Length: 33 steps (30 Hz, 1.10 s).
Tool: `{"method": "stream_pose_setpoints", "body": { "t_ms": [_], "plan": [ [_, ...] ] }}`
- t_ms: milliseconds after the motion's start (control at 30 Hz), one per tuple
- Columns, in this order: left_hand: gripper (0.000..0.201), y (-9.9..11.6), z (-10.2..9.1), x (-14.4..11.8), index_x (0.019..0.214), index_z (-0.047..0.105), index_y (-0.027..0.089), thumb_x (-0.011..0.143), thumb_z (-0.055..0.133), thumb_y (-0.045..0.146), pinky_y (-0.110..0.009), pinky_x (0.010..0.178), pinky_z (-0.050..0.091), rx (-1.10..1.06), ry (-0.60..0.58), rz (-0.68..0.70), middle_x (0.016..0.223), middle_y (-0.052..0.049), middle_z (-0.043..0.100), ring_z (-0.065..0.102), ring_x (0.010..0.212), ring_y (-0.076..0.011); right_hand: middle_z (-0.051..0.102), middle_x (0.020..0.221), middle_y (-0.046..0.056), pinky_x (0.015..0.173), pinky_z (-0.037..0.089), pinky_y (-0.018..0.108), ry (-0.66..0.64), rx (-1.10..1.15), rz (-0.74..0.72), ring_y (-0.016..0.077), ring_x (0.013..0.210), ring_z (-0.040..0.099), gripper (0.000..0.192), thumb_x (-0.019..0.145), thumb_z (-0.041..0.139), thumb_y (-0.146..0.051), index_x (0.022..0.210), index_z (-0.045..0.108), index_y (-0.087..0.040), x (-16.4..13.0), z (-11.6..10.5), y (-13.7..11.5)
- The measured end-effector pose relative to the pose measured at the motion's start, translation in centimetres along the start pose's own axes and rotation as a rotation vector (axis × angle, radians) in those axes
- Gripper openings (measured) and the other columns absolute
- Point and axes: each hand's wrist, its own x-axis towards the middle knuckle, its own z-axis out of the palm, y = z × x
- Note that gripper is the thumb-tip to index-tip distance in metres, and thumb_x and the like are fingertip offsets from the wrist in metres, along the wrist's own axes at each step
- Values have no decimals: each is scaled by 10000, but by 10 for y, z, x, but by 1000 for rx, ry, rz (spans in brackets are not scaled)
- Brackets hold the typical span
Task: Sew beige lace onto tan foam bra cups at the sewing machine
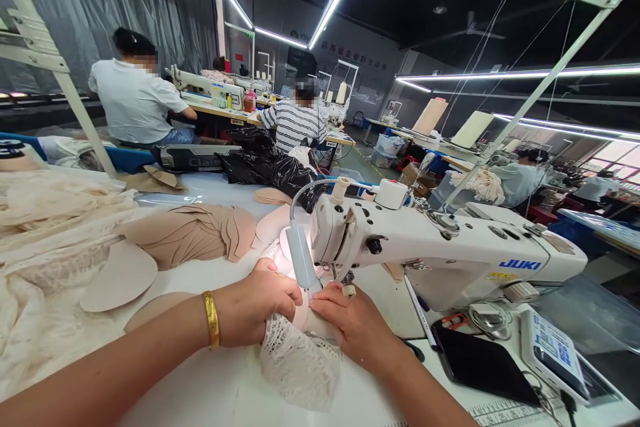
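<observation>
My left hand (267,297), with a gold bracelet (211,319) on the wrist, is closed on white lace fabric (300,360), which hangs down toward me. A smooth pale pink piece (301,312) shows between my hands, beside the lace. My right hand (357,320) rests on the work close to the needle area, its fingers stretched out and lying flat. Over both stands the head of a white JUKI sewing machine (450,253). Its small lamp (300,257) lights the spot and partly hides the cloth.
Stacked beige pads (195,233) and cream lace (30,247) lie left. A black phone (483,360), a white display device (553,350) and a printed ruler (505,413) are right. Behind the table are a black plastic bag (270,163) and people seated at other machines.
</observation>
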Motion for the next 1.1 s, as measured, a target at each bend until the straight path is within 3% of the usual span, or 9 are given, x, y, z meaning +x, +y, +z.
{"method": "stream_pose_setpoints", "body": {
  "t_ms": [133, 200, 300, 400, 633, 833, 1100],
  "plan": [
    [256, -5, 3, 1, 733, 676, 235, 642, 651, -2, -405, 914, 314, 35, 59, 37, 1087, 49, 785, 719, 932, -213, 776, 1014, 33, 798, 511, 330, -10, 39, -39, 206, 904, 636, 340, 952, 538, -17, 1146, 687, -252, 4, -8, -8],
    [230, -4, 4, 2, 676, 616, 211, 628, 634, -13, -401, 875, 311, 78, 75, 64, 968, 56, 784, 698, 834, -192, 771, 1000, 21, 793, 497, 328, -10, 66, -82, 192, 873, 619, 290, 980, 530, -36, 1102, 689, -245, 6, -11, -13],
    [239, 0, 4, 1, 615, 523, 191, 603, 585, -39, -386, 818, 306, 159, 48, 81, 728, 59, 701, 613, 672, -155, 777, 1051, 10, 831, 494, 333, -22, 117, -152, 198, 956, 624, 253, 986, 541, -46, 1075, 680, -238, 7, -14, -19],
    [250, 2, 5, 0, 640, 535, 202, 603, 559, -44, -380, 806, 302, 184, 70, 101, 680, 63, 664, 587, 646, -155, 781, 1128, 0, 888, 504, 351, -55, 147, -178, 210, 1037, 625, 274, 980, 535, -41, 1103, 668, -248, 7, -16, -23],
    [229, 1, 4, 5, 601, 458, 188, 627, 574, -7, -393, 775, 302, 271, 110, 73, 615, 50, 630, 513, 564, -148, 782, 1105, 17, 837, 512, 342, -63, 127, -141, 208, 1008, 634, 288, 974, 521, -33, 1104, 657, -251, 7, -18, -22],
    [253, 1, 11, 6, 614, 446, 187, 605, 554, -41, -423, 843, 322, 382, 126, 61, 631, 42, 630, 501, 573, -156, 779, 1056, 27, 750, 478, 319, -25, 101, -99, 210, 932, 649, 317, 933, 465, 11, 1058, 622, -235, 6, -16, -20],
    [288, 2, 18, 6, 664, 512, 198, 648, 551, -87, -450, 880, 376, 432, 157, 47, 665, 34, 608, 502, 597, -164, 742, 935, 60, 675, 473, 335, -38, -25, 108, 239, 788, 630, 339, 899, 459, -21, 1131, 608, -218, -4, -9, -10]
  ]
}}
